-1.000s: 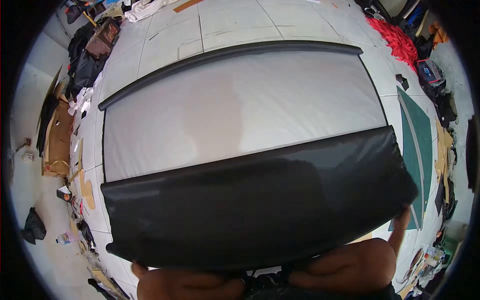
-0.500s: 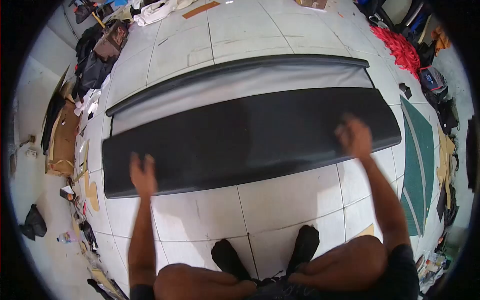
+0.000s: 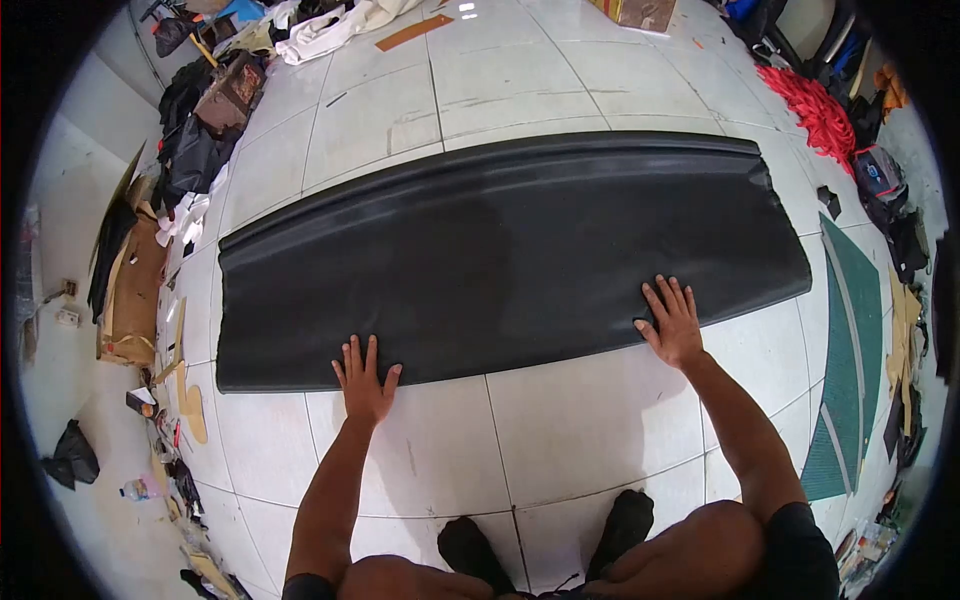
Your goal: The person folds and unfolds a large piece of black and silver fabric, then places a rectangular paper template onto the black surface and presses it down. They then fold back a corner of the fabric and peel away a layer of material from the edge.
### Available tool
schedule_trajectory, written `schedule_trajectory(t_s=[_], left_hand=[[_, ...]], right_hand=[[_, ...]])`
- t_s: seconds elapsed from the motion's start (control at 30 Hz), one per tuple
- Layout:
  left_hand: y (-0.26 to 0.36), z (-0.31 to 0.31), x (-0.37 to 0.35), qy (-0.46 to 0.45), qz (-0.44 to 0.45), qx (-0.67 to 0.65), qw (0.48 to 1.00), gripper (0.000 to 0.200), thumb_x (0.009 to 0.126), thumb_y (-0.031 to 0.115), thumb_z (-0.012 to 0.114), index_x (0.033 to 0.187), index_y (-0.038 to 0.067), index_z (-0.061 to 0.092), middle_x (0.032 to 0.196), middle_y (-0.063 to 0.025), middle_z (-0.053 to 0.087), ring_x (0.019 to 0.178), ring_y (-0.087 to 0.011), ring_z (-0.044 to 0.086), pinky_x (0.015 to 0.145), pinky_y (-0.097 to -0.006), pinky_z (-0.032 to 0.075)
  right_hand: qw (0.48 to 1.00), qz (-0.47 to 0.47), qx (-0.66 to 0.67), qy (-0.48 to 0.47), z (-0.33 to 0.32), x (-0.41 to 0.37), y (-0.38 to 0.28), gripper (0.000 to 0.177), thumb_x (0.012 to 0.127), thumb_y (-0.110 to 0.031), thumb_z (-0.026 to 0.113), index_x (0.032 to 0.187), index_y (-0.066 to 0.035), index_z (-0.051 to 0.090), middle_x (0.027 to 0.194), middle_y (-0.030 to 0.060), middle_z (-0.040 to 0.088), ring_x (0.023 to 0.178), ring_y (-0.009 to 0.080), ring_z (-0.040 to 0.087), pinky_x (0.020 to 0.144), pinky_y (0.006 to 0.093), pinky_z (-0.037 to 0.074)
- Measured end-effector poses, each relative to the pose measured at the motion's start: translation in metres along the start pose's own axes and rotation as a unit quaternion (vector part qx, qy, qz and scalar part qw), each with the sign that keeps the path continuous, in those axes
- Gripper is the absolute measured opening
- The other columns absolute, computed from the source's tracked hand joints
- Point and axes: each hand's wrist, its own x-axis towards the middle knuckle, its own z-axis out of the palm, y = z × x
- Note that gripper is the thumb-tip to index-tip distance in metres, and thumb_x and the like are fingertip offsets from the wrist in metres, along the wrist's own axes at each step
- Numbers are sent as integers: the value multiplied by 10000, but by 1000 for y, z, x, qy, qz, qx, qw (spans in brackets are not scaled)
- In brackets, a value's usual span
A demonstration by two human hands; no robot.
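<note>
A wide sheet of black, leather-like material (image 3: 480,250) lies folded on the floor before me, a thicker rolled edge running along its far side. My left hand (image 3: 366,382) rests on the near fold, left of the middle, fingers spread and palm down. Toward the right end of that same near edge lies my right hand (image 3: 670,325), also flat with its fingers apart. Neither hand grasps anything. The underside of the material is hidden.
White floor tiles (image 3: 570,430) surround the sheet. To the right lies a green mat (image 3: 848,350) with strips across it, near a red heap (image 3: 812,110). Cardboard (image 3: 135,285) and dark bags (image 3: 195,155) line the left wall. A brown strip (image 3: 413,33) lies at the back.
Both hands have come down flat on the near edge, moving inward. The far part of the sheet has been covered, so the pale grey band no longer shows.
</note>
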Motion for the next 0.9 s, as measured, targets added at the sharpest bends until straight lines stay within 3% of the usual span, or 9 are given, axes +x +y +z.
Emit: schedule_trajectory(t_s=[0.23,0.33,0.4,0.47,0.53,0.63,0.77,0.87,0.9], left_hand=[[-4,18,9,-5,12,-4,1000,702,932,516,425,1480,120,238,1542,-203,115,1433,-368,67,1136,-539,15],[-8,16,5,46,11,-32,998,684,920,448,506,1456,89,280,1524,-215,157,1412,-381,119,1133,-530,54],[-17,10,-2,127,5,-62,990,673,903,393,572,1428,54,323,1500,-225,204,1375,-399,209,1122,-536,127],[-41,12,-9,259,-95,-218,936,641,880,346,633,1362,1,390,1420,-227,328,1265,-386,338,1059,-553,260],[-109,52,-14,293,-363,-303,831,599,895,362,620,1319,-18,432,1286,-212,457,1040,-333,515,896,-510,447],[-136,25,-11,156,-492,-662,544,428,942,295,556,1244,-1,492,1111,-169,549,831,-265,598,744,-425,530],[-142,25,4,145,-386,-776,478,221,982,180,423,1091,30,542,964,-102,583,740,-222,612,678,-368,553],[-166,45,-6,146,-365,-763,514,218,972,183,449,1086,30,553,955,-100,591,756,-222,612,679,-347,551],[-164,47,-14,160,-358,-774,497,216,959,172,475,1087,24,564,968,-100,595,779,-216,610,665,-320,544]], right_hand=[[995,19,27,-97,7,12,0,678,959,-588,228,1489,-166,213,1555,122,110,1443,302,40,1169,469,39],[997,1,55,-54,-2,10,4,631,967,-545,310,1449,-138,293,1491,180,258,1403,322,193,1150,475,144],[986,60,105,111,-8,-1,12,572,960,-482,414,1364,-81,365,1283,210,451,1203,335,423,1053,483,304],[946,215,186,154,-14,-23,19,497,946,-413,508,1260,-37,428,1059,197,570,961,316,559,914,471,431],[844,445,290,78,-22,-40,25,409,923,-337,592,1137,-5,484,818,143,615,678,267,601,734,439,525],[615,554,551,107,10,-42,58,380,904,-325,625,1044,13,523,701,91,592,550,216,576,609,367,543],[454,531,685,207,33,-16,98,318,890,-268,639,958,29,547,803,93,581,659,197,584,564,326,525],[511,543,642,179,45,-20,110,260,880,-215,638,947,22,555,843,109,581,689,201,585,526,323,502],[512,541,648,160,50,-30,114,154,855,-184,660,882,-58,577,723,47,551,562,157,520,504,303,497]])
